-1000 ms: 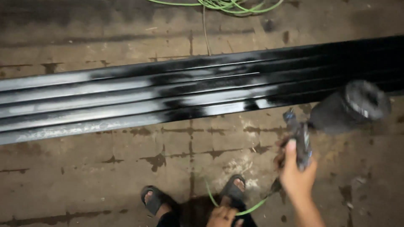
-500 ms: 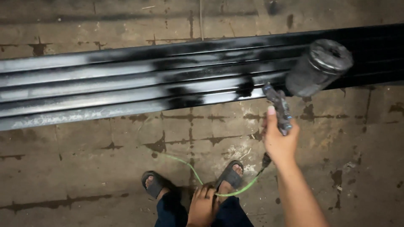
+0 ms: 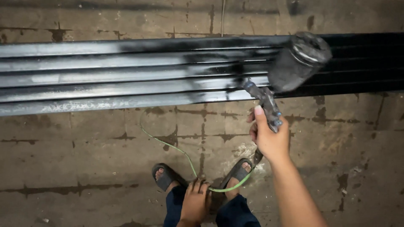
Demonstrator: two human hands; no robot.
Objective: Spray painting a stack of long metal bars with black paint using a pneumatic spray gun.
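Observation:
My right hand (image 3: 269,136) grips the handle of a paint-stained spray gun (image 3: 263,98). Its round paint cup (image 3: 299,61) tilts up to the right, and the nozzle points at a row of long metal bars (image 3: 126,80) lying across the floor. The bars are black on the right and bare grey on the left. My left hand (image 3: 195,201) rests on my knee and holds the thin green hose (image 3: 168,145), which loops over the floor to the bottom of the spray gun.
The floor (image 3: 84,159) is stained concrete slabs with dark joints. My two feet in dark sandals (image 3: 166,176) stand just below the bars. More concrete floor shows beyond the bars at the top.
The spray gun and my right hand have moved left along the bars. The green hose now loops further out to the left. My left hand has come more into view.

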